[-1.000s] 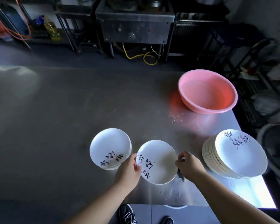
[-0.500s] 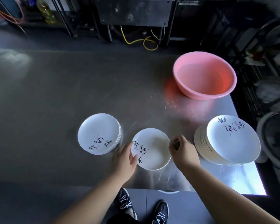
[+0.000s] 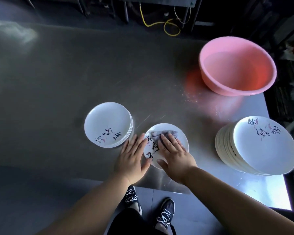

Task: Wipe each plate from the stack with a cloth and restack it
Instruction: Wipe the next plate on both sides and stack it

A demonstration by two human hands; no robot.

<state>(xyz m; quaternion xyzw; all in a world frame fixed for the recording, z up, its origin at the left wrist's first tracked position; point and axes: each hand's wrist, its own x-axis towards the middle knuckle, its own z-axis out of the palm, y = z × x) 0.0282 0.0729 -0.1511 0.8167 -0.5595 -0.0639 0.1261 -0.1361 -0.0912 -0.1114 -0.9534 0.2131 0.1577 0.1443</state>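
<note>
A single white plate (image 3: 181,135) with black lettering lies on the steel table (image 3: 58,82) near its front edge. My right hand (image 3: 174,154) lies flat on it, fingers straight, pressing a grey cloth (image 3: 165,133) against the plate's inside. My left hand (image 3: 131,155) rests with straight fingers against the plate's left rim. A short stack of the same plates (image 3: 108,124) stands just left of it. A tall, leaning stack of plates (image 3: 261,146) stands at the right.
A pink plastic basin (image 3: 237,66) sits at the table's far right. The table's front edge runs just below my wrists, with my shoes (image 3: 165,212) on the floor beneath. Yellow cable (image 3: 159,24) and metal stands lie beyond the far edge.
My right hand has opened from a fist at the plate's right rim and spread the cloth flat onto the plate. My left hand keeps steadying the left rim.
</note>
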